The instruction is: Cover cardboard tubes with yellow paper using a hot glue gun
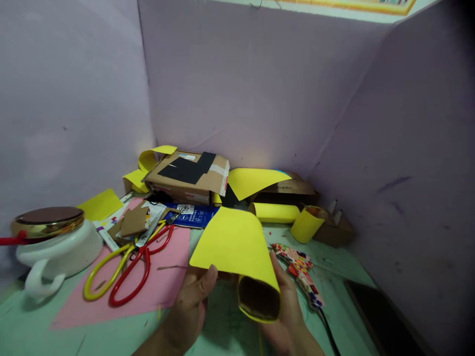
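Observation:
A sheet of yellow paper [233, 240] is partly wrapped round a brown cardboard tube [259, 298], whose open end faces me. My left hand [193, 299] pinches the loose left edge of the paper, thumb on top. On the other side, my right hand [287, 306] is closed round the paper-covered tube, its fingers partly hidden beneath. Close to the right hand lies a flower-patterned glue gun [297, 267] with a black cord. Left of my hands, red-handled scissors [144, 269] and yellow-handled scissors [107, 272] lie on pink paper [163, 287].
A white mug [59, 252] with a gold-rimmed lid stands at the left. Farther back are a cardboard box [185, 188] with black patches, a lying yellow tube [276, 213] and an upright yellow tube [307, 225]. A dark flat object [386, 316] lies along the right wall.

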`<state>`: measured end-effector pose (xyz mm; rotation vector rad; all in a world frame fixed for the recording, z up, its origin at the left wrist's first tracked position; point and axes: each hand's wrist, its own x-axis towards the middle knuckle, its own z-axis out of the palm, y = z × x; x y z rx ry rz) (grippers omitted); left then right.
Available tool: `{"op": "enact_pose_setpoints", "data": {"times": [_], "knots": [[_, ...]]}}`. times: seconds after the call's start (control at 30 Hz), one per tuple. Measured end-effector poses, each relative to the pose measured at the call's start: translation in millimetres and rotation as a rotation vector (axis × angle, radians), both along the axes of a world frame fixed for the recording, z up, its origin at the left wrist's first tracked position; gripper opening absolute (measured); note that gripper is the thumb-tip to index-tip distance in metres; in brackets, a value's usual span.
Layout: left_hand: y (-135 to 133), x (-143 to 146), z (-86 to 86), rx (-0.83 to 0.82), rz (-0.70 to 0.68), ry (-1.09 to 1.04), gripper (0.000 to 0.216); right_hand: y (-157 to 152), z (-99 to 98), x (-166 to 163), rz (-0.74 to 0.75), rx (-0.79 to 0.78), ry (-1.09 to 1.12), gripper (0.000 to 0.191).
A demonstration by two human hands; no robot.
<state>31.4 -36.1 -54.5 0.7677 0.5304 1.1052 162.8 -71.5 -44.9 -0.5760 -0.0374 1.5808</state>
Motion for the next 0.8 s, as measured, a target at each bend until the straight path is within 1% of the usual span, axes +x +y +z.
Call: {"op": "enact_pose_setpoints", "data": {"times": [0.1, 0.17, 0.27, 0.37, 0.43, 0.53, 0.57, 0.63, 0.73, 0.8], "knots": [[-2.4, -3.3, -0.1, 0.035, -0.044, 0.044, 0.043, -0.6, 2.2, -2.0, 0.061, -0.011, -0.031, 0.027], [-3.4, -4.7, 1.5, 0.060, -0.027, 0.070, 0.044, -1.4, 4.8, -2.7, 0.085, -0.018, -0.029, 0.027], [-3.6, -6.2, 6.5, 0.158, -0.007, 0.103, 0.042, -2.1, 9.4, -3.2, 0.077, -0.029, -0.016, 0.022], [-4.2, -8.1, 10.7, 0.248, -0.064, 0.124, 0.049, -2.2, 10.3, -3.4, 0.095, -0.023, -0.005, 0.020], [-5.9, -9.3, 10.6, 0.245, -0.060, 0.165, 0.057, -2.7, 8.2, -3.5, 0.123, 0.008, 0.001, 0.021], [-8.9, -9.8, 7.1, 0.225, 0.005, 0.318, 0.066, -4.6, 3.4, -4.3, 0.120, 0.074, -0.004, 0.021], [-9.5, -9.6, 5.8, 0.232, 0.019, 0.380, 0.066, -5.4, 1.8, -4.7, 0.108, 0.092, -0.006, 0.020], [-9.4, -9.0, 4.2, 0.270, 0.011, 0.464, 0.057, -6.7, -1.1, -5.5, 0.083, 0.116, -0.006, 0.021], [-6.9, -9.3, 2.6, 0.317, -0.051, 0.474, 0.044, -6.6, -4.9, -5.0, 0.058, 0.132, -0.013, 0.028], [-5.0, -10.8, 0.4, 0.345, -0.097, 0.495, 0.046, -5.4, -6.5, -3.4, 0.044, 0.124, -0.028, 0.028]]}}
